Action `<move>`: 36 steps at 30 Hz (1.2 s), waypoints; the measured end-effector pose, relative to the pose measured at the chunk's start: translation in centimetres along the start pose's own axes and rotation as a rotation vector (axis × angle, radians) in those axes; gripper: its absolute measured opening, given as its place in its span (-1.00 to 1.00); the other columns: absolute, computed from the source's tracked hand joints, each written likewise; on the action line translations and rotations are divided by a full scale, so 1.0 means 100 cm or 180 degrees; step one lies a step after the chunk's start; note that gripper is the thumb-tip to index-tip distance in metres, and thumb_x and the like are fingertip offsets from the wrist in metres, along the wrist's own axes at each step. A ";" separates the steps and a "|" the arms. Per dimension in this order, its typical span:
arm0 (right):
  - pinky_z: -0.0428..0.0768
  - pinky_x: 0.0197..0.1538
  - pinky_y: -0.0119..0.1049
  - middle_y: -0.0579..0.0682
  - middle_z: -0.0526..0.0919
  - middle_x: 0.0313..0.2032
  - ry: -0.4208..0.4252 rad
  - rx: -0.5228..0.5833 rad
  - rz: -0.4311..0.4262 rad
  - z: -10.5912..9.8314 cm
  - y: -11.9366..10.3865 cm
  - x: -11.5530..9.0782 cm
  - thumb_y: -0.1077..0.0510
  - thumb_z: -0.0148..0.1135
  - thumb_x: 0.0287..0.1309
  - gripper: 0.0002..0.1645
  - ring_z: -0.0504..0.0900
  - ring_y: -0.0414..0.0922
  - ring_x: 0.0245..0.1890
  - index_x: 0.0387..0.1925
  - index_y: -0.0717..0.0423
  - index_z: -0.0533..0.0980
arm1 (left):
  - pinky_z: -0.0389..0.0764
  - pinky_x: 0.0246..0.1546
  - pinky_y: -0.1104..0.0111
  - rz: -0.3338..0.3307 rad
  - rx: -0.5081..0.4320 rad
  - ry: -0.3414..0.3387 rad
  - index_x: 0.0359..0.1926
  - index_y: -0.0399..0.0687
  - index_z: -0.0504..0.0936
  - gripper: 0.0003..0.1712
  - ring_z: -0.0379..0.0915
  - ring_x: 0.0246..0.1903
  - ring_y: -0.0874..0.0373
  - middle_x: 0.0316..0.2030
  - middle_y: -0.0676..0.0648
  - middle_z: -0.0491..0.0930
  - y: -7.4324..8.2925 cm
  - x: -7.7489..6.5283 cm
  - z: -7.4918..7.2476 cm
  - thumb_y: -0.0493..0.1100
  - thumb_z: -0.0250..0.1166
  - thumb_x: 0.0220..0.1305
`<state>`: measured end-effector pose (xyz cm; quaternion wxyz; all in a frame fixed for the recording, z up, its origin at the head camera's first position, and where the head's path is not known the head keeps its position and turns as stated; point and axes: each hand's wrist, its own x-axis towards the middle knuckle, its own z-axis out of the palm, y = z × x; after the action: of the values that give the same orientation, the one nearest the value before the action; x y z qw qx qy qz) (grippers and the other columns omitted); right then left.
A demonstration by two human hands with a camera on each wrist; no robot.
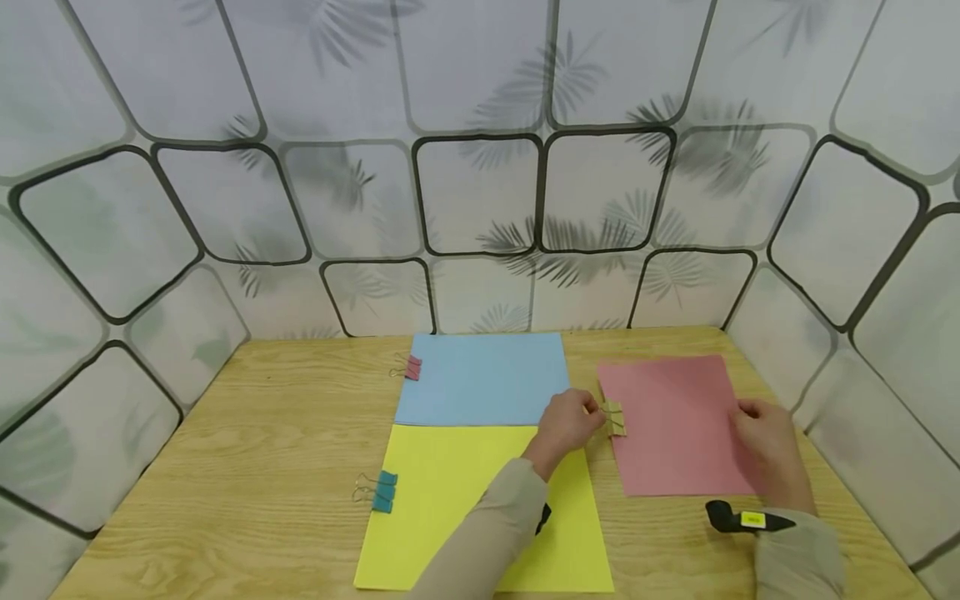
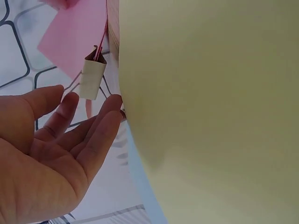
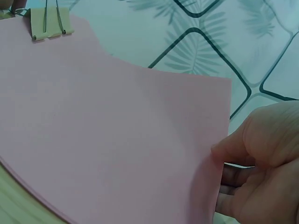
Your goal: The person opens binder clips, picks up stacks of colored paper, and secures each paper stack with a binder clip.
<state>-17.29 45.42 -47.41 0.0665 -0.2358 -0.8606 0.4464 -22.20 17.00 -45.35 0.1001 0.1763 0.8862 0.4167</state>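
Note:
Pink paper sheets lie on the right side of the table, with a pale yellow binder clip on their left edge. My left hand pinches a wire handle of that clip between thumb and index finger. The left wrist view shows the clip biting the sheet edge, both handles spread outward and the other fingers extended beneath. At the opposite edge, my right hand holds the pink paper, the thumb on top and the fingers underneath. The sheets bow in the right wrist view.
Left of the hands, a yellow paper stack with a teal binder clip lies in front of a blue paper stack with a pink binder clip. Patterned fabric walls border the wooden table.

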 end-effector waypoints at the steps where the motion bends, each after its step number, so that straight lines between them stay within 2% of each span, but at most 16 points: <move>1: 0.37 0.15 0.19 0.53 0.32 0.21 -0.0020 0.0044 0.0044 0.001 0.000 0.000 0.14 -0.13 0.44 -0.40 0.33 0.31 0.14 0.26 0.59 0.26 | 0.26 -0.70 0.43 -0.0038 0.0075 0.0035 -0.36 -0.04 0.67 -0.83 0.24 -0.73 0.25 -0.58 0.09 0.53 0.001 0.000 0.001 -0.15 0.24 0.39; 4: 0.30 0.24 0.24 0.52 0.27 0.26 -0.0037 0.0090 0.0151 0.003 0.000 0.000 0.14 -0.16 0.43 -0.38 0.29 0.33 0.21 0.31 0.58 0.22 | 0.25 -0.70 0.43 -0.0138 0.0239 0.0110 -0.45 -0.02 0.63 -0.77 0.25 -0.72 0.26 -0.64 0.09 0.48 0.004 0.001 0.003 -0.14 0.25 0.38; 7: 0.30 0.24 0.24 0.52 0.28 0.25 -0.0010 0.0071 0.0157 0.005 -0.001 -0.001 0.14 -0.16 0.42 -0.38 0.29 0.34 0.21 0.30 0.57 0.23 | 0.18 -0.73 0.44 -0.0163 0.0294 0.0148 -0.59 -0.01 0.51 -0.65 0.18 -0.75 0.26 -0.74 0.08 0.36 0.006 0.002 0.003 -0.15 0.23 0.39; 11: 0.32 0.22 0.23 0.55 0.29 0.24 0.0034 -0.0056 0.0033 0.005 -0.001 -0.002 0.17 -0.15 0.39 -0.40 0.30 0.36 0.21 0.27 0.58 0.27 | 0.06 -0.74 0.44 -0.0126 0.0228 0.0139 -0.71 0.01 0.30 -0.50 0.02 -0.79 0.26 -0.81 0.09 0.16 0.005 0.002 0.004 -0.17 0.19 0.41; 13: 0.35 0.18 0.21 0.55 0.31 0.22 0.0064 -0.0094 -0.0017 0.005 0.000 -0.002 0.18 -0.14 0.38 -0.41 0.31 0.36 0.19 0.25 0.58 0.29 | 0.03 -0.73 0.43 -0.0119 0.0152 0.0076 -0.69 -0.01 0.26 -0.50 -0.05 -0.78 0.25 -0.80 0.08 0.09 0.004 0.003 0.004 -0.19 0.17 0.42; 16: 0.38 0.10 0.14 0.53 0.32 0.21 0.0082 -0.0045 -0.0011 0.006 0.001 -0.002 0.19 -0.13 0.36 -0.41 0.33 0.32 0.16 0.26 0.56 0.29 | 0.10 -0.71 0.43 -0.0113 0.0076 -0.0018 -0.55 -0.10 0.48 -0.68 0.02 -0.76 0.25 -0.72 0.06 0.26 0.002 0.003 0.004 -0.23 0.14 0.42; 18: 0.40 0.05 0.08 0.52 0.33 0.21 0.0095 -0.0008 0.0011 0.006 0.001 -0.002 0.19 -0.13 0.35 -0.40 0.34 0.30 0.14 0.28 0.55 0.28 | 0.19 -0.68 0.43 -0.0110 0.0088 -0.0069 -0.31 -0.16 0.62 -0.82 0.12 -0.72 0.25 -0.56 0.01 0.48 0.001 0.003 0.004 -0.24 0.12 0.42; 21: 0.41 0.02 0.03 0.50 0.33 0.21 0.0103 0.0029 0.0059 0.008 0.001 -0.002 0.21 -0.14 0.35 -0.39 0.36 0.28 0.13 0.31 0.53 0.25 | 0.30 -0.62 0.44 -0.0075 0.0132 -0.0116 0.03 -0.19 0.64 -0.73 0.23 -0.66 0.25 -0.21 -0.09 0.66 0.001 0.002 0.003 -0.23 0.11 0.44; 23: 0.43 0.02 0.03 0.51 0.35 0.20 0.0132 -0.0017 0.0052 0.010 -0.001 -0.001 0.22 -0.14 0.33 -0.38 0.38 0.29 0.13 0.32 0.53 0.23 | 0.30 -0.60 0.43 -0.0075 0.0115 -0.0143 0.10 -0.20 0.62 -0.69 0.20 -0.67 0.24 -0.06 -0.14 0.66 -0.001 0.001 0.002 -0.23 0.10 0.45; 26: 0.44 0.08 0.09 0.53 0.36 0.19 0.0166 -0.0131 0.0014 0.012 -0.004 0.001 0.23 -0.15 0.31 -0.36 0.41 0.33 0.14 0.33 0.55 0.20 | 0.29 -0.58 0.43 -0.0075 0.0026 -0.0176 0.16 -0.22 0.58 -0.66 0.15 -0.68 0.23 0.04 -0.17 0.63 -0.002 -0.001 0.000 -0.23 0.09 0.45; 29: 0.42 0.13 0.13 0.55 0.37 0.18 0.0161 -0.0238 -0.0035 0.013 -0.008 0.004 0.21 -0.15 0.30 -0.33 0.42 0.36 0.15 0.33 0.58 0.18 | 0.28 -0.59 0.42 -0.0089 -0.0056 -0.0221 0.20 -0.23 0.54 -0.62 0.11 -0.69 0.24 0.07 -0.17 0.60 -0.005 -0.003 -0.004 -0.23 0.09 0.45; 32: 0.41 0.16 0.16 0.55 0.37 0.18 0.0101 -0.0310 -0.0050 0.013 -0.009 0.005 0.19 -0.16 0.30 -0.31 0.41 0.37 0.15 0.34 0.60 0.15 | 0.25 -0.63 0.41 -0.0088 -0.0122 -0.0293 0.26 -0.23 0.49 -0.59 0.05 -0.73 0.24 -0.04 -0.19 0.61 -0.007 -0.005 -0.009 -0.23 0.07 0.46; 36: 0.37 0.20 0.21 0.58 0.33 0.20 -0.0032 -0.0415 -0.0042 0.009 -0.009 0.005 0.16 -0.17 0.34 -0.29 0.37 0.42 0.19 0.36 0.60 0.10 | 0.26 -0.62 0.41 0.0001 -0.0133 -0.0321 0.30 -0.25 0.44 -0.56 0.06 -0.75 0.25 0.03 -0.24 0.58 -0.011 -0.008 -0.017 -0.21 0.04 0.48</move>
<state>-18.34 44.53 -47.24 0.0496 -0.2318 -0.8897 0.3901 -22.28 14.78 -45.10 0.1482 0.1951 0.8711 0.4256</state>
